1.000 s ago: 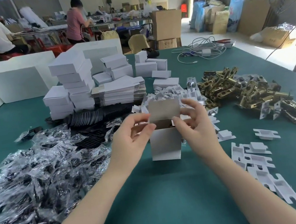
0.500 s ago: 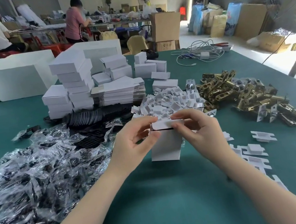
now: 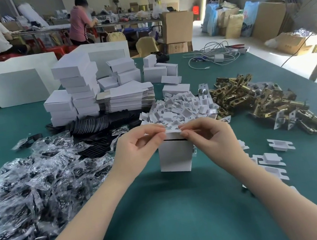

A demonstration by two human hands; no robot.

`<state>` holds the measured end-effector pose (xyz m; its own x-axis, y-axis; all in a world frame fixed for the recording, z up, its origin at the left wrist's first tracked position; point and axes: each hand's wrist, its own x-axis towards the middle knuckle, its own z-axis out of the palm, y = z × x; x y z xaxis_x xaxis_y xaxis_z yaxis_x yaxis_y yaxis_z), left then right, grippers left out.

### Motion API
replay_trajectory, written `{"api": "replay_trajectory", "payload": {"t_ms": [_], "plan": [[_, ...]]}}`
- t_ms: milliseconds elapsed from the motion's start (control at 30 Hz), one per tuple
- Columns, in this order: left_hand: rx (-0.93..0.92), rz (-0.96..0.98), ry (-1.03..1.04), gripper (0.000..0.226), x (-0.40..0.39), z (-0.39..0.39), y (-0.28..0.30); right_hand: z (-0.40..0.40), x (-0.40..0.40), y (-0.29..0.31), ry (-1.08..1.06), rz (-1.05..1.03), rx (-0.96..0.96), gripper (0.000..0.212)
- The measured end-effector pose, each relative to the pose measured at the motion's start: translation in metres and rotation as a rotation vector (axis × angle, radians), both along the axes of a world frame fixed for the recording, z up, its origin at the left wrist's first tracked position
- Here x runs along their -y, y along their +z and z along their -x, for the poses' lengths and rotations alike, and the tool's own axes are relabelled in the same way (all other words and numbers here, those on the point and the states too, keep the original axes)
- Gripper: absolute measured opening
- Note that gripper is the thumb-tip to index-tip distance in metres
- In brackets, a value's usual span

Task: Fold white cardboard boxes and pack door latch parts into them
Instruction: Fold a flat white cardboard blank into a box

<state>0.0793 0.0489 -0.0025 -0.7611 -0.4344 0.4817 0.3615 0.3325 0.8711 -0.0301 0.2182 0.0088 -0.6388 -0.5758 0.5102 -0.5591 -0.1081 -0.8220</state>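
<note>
Pinching the top flap of a small white box [image 3: 177, 156], the left hand [image 3: 137, 150] and right hand [image 3: 208, 139] have thumb and curled fingers closed on the flap's two ends. Flap lies nearly flat; a dark gap shows beneath its front edge. Box stands upright on the green table [image 3: 178, 210], between both hands. Just behind: heap of white plastic inserts [image 3: 178, 108]. Right of that: pile of brass latch parts [image 3: 253, 96]. Left: bagged black parts [image 3: 28, 182]. Further back: stack of flat box blanks [image 3: 127, 97] and finished boxes [image 3: 77, 85]
</note>
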Motion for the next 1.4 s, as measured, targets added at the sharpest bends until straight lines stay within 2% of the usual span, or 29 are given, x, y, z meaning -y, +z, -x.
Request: {"api": "replay_trajectory", "payload": {"t_ms": [133, 267, 400, 800, 1000, 1167, 1267, 1400], "plan": [[0.007, -0.038, -0.039, 0.013, 0.003, 0.001, -0.004, 0.000, 0.002, -0.004, 0.013, -0.010, 0.002, 0.019], [0.021, -0.019, 0.001, 0.012, 0.002, 0.001, 0.000, 0.000, -0.001, -0.001, -0.007, -0.055, -0.133, 0.027], [0.054, 0.036, 0.061, 0.013, 0.001, 0.005, 0.005, 0.003, 0.002, 0.002, -0.036, -0.056, -0.129, 0.025], [-0.013, 0.087, -0.004, 0.015, 0.004, 0.000, 0.004, 0.001, -0.003, 0.004, 0.048, -0.028, -0.100, 0.026], [0.037, -0.052, -0.036, 0.014, 0.004, 0.004, 0.005, 0.006, -0.003, -0.001, 0.056, -0.022, 0.005, 0.018], [0.020, -0.035, -0.056, 0.014, 0.006, 0.004, 0.004, 0.006, -0.002, -0.001, 0.039, -0.037, -0.043, 0.020], [0.020, 0.132, -0.067, 0.013, 0.012, 0.001, 0.001, 0.006, -0.005, -0.001, 0.007, -0.110, -0.180, 0.027], [0.099, 0.437, -0.071, 0.009, 0.016, -0.004, 0.007, 0.002, -0.011, -0.004, 0.013, -0.142, -0.205, 0.012]]}}
